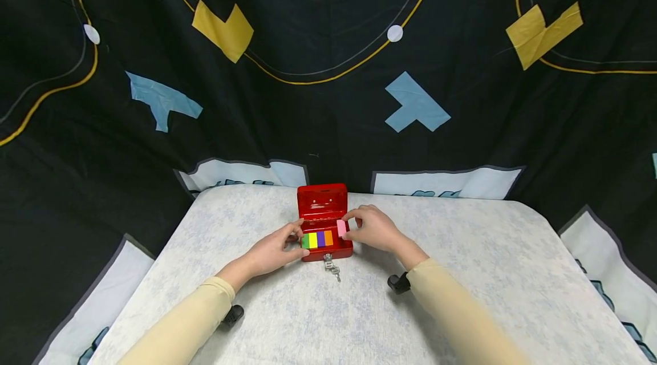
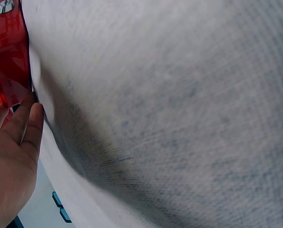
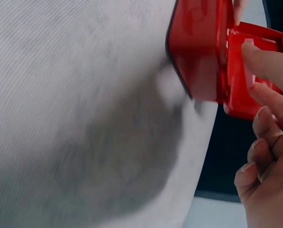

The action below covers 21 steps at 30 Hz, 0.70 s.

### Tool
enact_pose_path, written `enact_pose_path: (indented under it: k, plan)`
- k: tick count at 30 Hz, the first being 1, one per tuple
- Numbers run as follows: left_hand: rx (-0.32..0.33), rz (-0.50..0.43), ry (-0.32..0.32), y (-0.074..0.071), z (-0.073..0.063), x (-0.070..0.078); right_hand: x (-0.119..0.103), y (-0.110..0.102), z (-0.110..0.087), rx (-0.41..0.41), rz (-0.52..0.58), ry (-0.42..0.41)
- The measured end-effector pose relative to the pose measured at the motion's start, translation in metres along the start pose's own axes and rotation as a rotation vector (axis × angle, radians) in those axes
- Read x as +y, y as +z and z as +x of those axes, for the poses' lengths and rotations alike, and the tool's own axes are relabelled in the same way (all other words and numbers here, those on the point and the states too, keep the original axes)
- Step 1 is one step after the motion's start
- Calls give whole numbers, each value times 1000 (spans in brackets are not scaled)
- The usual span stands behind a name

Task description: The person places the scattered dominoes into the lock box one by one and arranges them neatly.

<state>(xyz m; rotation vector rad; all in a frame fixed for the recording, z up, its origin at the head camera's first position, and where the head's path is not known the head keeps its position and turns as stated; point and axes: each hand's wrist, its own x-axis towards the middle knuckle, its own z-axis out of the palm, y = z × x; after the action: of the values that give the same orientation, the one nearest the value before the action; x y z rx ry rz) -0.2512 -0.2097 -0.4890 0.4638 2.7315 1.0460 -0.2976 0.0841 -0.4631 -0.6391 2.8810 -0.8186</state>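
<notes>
A small red metal cash box (image 1: pixel 335 254) stands with its lid up at the middle of the table. Inside it, green, yellow, purple and orange blocks (image 1: pixel 320 239) sit side by side in a row. My left hand (image 1: pixel 270 251) holds the box by its left side, thumb at the front corner and fingers farther back. In the left wrist view, fingertips (image 2: pixel 35 114) touch the box's red wall. A pink block (image 1: pixel 341 228) is pinched between thumb and index finger of my right hand (image 1: pixel 377 229), over the box's right end. The other right fingers are curled loosely.
Keys (image 1: pixel 333 269) hang from the lock at the front of the box. A pale patterned cloth covers the table (image 1: pixel 441 251). Behind it rises a black curtain (image 1: pixel 318 120) with yellow and blue tape pieces. Both forearms wear cream sleeves (image 1: pixel 457 308).
</notes>
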Motion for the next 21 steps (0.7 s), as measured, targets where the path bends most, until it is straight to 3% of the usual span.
enact_pose_path:
  k: [11,21]
  plan:
    - [5,-15,31,1,-2,2,-6,18,12,-37,-142,-26]
    - [8,-20,37,0,-3,4,-6,25,15,-73,-148,-3]
